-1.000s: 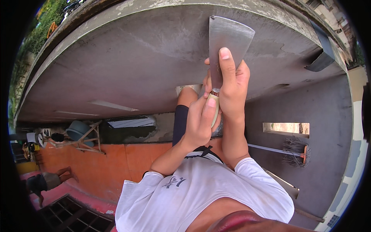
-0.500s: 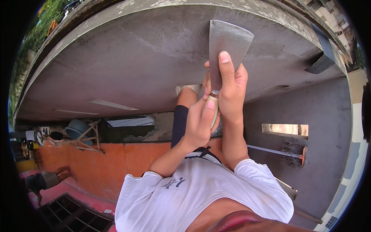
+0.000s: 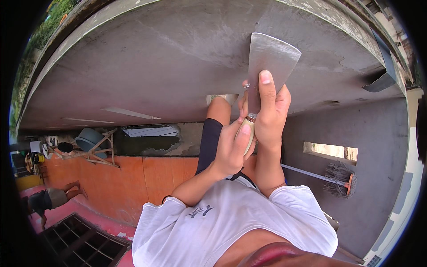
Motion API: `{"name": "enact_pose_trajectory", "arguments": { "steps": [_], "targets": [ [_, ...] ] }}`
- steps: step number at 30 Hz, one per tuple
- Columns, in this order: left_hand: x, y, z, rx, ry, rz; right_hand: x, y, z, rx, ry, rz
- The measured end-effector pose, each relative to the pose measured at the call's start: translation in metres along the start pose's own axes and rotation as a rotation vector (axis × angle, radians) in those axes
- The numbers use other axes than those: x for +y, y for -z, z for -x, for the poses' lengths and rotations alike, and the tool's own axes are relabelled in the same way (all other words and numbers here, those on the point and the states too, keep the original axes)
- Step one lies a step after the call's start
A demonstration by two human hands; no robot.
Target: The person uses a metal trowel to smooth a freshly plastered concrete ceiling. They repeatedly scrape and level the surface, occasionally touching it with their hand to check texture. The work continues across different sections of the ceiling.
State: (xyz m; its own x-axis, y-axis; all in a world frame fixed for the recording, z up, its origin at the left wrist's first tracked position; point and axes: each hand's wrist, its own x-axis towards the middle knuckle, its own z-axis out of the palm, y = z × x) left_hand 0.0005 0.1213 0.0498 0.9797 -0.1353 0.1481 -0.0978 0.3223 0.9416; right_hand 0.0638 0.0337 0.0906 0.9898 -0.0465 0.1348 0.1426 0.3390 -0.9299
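A putty knife [image 3: 275, 55] is held up in front of me, with a wide flared metal blade and a cream handle [image 3: 249, 130] with a metal collar. My left hand [image 3: 231, 149] is closed around the handle, thumb lying along it. My right hand [image 3: 272, 113] grips the lower blade, its thumb flat on the near face and its fingers mostly hidden behind. A small pale bit shows by a fingertip at the blade's left edge. Beyond the blade is a grey cement wall [image 3: 178, 62]; whether the blade touches it I cannot tell.
A mop [image 3: 340, 180] leans at the right, below a slot opening [image 3: 331, 151]. A bent dark sheet [image 3: 380, 82] hangs at upper right. To the left are a grey-blue tub [image 3: 91, 141] on a wooden frame, an orange panel [image 3: 111, 182], a dark grille [image 3: 84, 240] and another person [image 3: 49, 200].
Both hands and the putty knife sit slightly farther right and lower in the picture. The surroundings have shifted a little too. The grip looks the same, and a pale bit now shows beside the blade.
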Motion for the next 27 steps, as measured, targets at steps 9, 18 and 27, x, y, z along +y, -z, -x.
{"name": "enact_pose_trajectory", "arguments": {
  "steps": [9, 18, 27],
  "targets": [
    [0.013, -0.006, -0.016, 0.016, -0.010, -0.146, -0.014, -0.008, -0.012, 0.013, 0.046, -0.043],
    [-0.008, -0.007, -0.005, 0.049, -0.077, -0.068, -0.004, -0.002, -0.006, -0.011, -0.038, -0.005],
    [-0.013, -0.005, 0.007, 0.047, -0.035, -0.093, 0.007, 0.005, 0.002, -0.059, -0.070, -0.031]
  ]
}}
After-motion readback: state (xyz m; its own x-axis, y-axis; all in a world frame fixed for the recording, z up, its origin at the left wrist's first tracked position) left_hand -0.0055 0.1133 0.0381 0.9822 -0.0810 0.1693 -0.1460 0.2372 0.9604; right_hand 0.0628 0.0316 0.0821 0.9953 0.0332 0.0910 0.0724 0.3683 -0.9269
